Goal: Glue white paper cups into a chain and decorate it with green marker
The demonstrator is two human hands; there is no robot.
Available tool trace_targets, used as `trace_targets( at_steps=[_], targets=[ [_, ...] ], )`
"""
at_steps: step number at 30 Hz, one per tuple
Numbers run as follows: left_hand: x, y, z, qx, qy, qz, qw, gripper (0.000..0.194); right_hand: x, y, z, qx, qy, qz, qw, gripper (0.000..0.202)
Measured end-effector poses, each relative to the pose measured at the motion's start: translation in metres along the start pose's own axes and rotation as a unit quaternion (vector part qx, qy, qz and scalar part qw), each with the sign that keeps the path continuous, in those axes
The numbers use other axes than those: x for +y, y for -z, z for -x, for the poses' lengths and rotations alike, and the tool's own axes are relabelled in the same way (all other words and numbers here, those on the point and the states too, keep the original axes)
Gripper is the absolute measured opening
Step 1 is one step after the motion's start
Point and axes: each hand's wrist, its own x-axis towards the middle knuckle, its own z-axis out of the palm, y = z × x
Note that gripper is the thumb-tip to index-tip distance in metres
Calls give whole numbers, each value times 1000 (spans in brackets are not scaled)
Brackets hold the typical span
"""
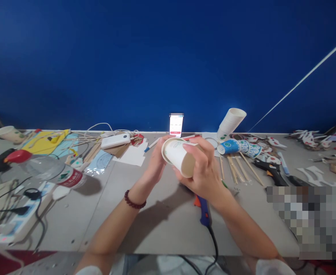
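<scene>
- From the head view, both hands were raised over the middle of the desk (pixel 110 225), closed around a white paper cup (pixel 177 156).
- The left hand (pixel 157 158) gripped the cup by its rim end, and a string of dark red beads (pixel 135 200) circled that wrist.
- The right hand (pixel 203 166) had its fingers wrapped about the cup's body near the base; the cup lay tilted between the two palms, its base turned down and toward the right hand.
- Just below the right hand, a blue glue gun (pixel 204 212) with an orange trigger rested on the desk, its black cord running over the near edge.
- Behind the hands, a lit phone (pixel 176 126) stood upright near the blue wall (pixel 145 68).
- To the right of the phone, a stack of white cups (pixel 232 124) leaned over, and blue patterned cups (pixel 229 146) lay on their side before it.
- Thin wooden sticks (pixel 235 170) were spread in front of those, with a black glue gun (pixel 273 172) farther right.
- On the left side lay a clear bottle (pixel 56 170) with a red label, near a white power strip (pixel 31 214) with black plugs in it.
- Beyond the bottle were a yellow sheet (pixel 46 142), a white box-shaped device (pixel 115 140) and cut white paper (pixel 133 153).
</scene>
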Motion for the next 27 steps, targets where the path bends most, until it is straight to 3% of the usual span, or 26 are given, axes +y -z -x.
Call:
trace_targets(
  at_steps=[9,22,27],
  targets=[
    [4,6,-4,-20,-5,-6,1000,48,4,-3,1,-18,-35,-27,999,66],
    [-3,3,-2,-18,-3,18,1000,45,6,-3,0,-21,-23,-9,999,63],
    [0,4,-2,-11,-4,11,1000,35,4,-4,-1,-13,-19,-12,1000,62]
  ],
)
